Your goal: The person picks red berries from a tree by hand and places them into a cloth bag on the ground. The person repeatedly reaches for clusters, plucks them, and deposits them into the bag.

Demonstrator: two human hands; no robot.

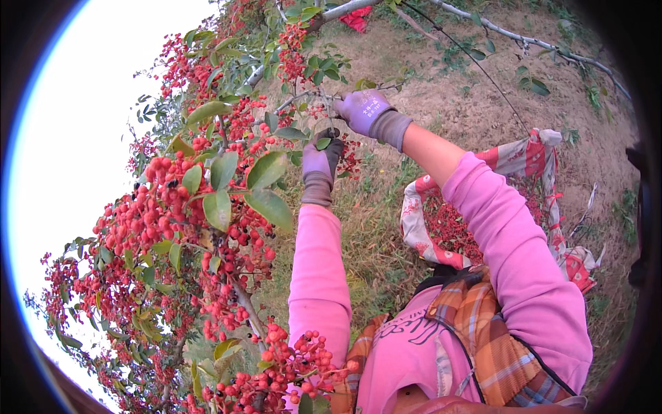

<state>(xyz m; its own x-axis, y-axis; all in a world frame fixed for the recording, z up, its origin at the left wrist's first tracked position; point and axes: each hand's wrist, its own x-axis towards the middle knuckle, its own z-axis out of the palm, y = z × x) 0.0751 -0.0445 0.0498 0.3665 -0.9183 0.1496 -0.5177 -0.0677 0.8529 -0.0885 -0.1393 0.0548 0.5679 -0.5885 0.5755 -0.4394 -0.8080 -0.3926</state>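
Note:
My left hand [321, 158], in a purple glove with dark fingertips, is closed on a thin leafy stem beside a cluster of red berries [350, 158]. Just above and to the right, my right hand [363, 109], in a purple glove with a grey cuff, has its fingers curled at a thin branch [305, 95]; the fingertips are partly hidden, so whether it grips the branch is unclear. Below my right forearm, a basket or bag lined with red and white cloth [414, 227] holds many picked red berries [452, 233].
Dense berry clusters [155, 207] and green leaves [269, 204] crowd the left side. Pale branches [512, 33] cross the top. A dark cord or thin stem [478, 64] slants down towards the cloth-lined container. Red cloth or plastic [356, 19] lies on the soil.

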